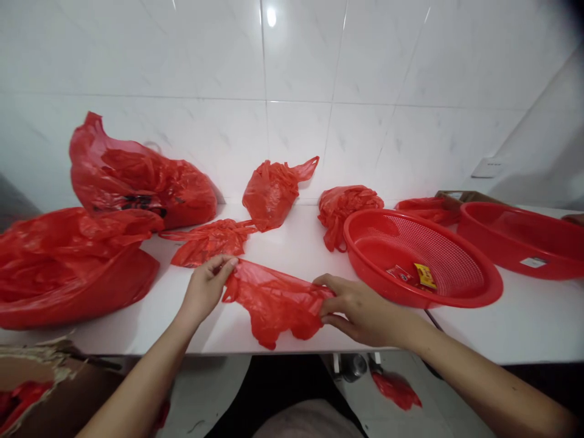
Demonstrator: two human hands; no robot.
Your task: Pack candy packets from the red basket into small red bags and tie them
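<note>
A thin red plastic bag (280, 298) is stretched between my two hands above the front edge of the white table. My left hand (210, 285) pinches its upper left corner between thumb and fingers. At its right side, my right hand (349, 307) grips the film with thumb below and fingers above. The lower part of the bag hangs loose and crumpled. Just behind my left hand lies another crumpled red bag (214, 240). Close to my right hand stands a red plastic basket (465, 267) with a yellow packet (425, 275) and a red packet (399, 274) inside.
Filled red bags (141, 182) line the tiled wall, including a knotted one (271, 194) and a bundled one (349, 204). A large red bag (77, 274) is at left. Another red basin (524, 243) stands far right. Below left is a torn cardboard box (68, 377).
</note>
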